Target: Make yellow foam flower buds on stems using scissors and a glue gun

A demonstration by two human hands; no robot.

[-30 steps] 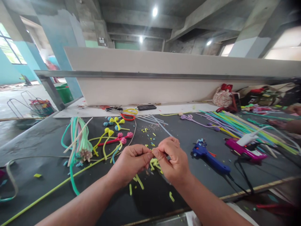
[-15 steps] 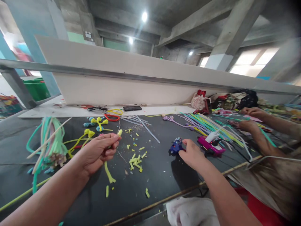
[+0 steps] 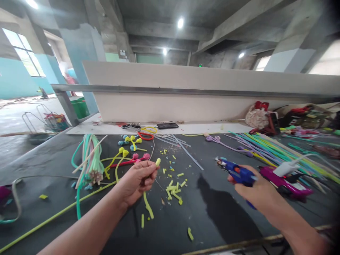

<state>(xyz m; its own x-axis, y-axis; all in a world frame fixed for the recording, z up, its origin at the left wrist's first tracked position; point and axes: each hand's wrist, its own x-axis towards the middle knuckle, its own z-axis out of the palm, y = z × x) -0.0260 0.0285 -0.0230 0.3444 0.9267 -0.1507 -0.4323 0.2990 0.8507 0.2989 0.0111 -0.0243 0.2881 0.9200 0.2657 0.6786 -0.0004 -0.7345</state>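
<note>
My left hand [image 3: 142, 180] is closed, pinching a pale yellow-green chenille stem [image 3: 158, 162] between thumb and index finger. Its thick, folded tip sticks out above the fingertips. Below the palm a yellow-green stem end [image 3: 149, 207] shows; I cannot tell whether it is the same piece. My right hand [image 3: 255, 187] is wrapped round a blue glue gun [image 3: 236, 172], raised over the table with its nozzle towards the left. Under and between the hands lie short yellow-green offcuts [image 3: 174, 191].
A bundle of pastel stems [image 3: 91, 159] lies at the left, beside knobbed yellow pieces [image 3: 123, 152] and a red-pink one [image 3: 130, 161]. On the right are a purple device [image 3: 284, 182] with a white plug, and long coloured stems [image 3: 255, 145]. A phone [image 3: 168, 125] lies by the white board [image 3: 170, 108].
My right hand has lifted the blue glue gun off the table, nozzle now pointing left. My left hand keeps its pinch on the stem. The view has swung left.
</note>
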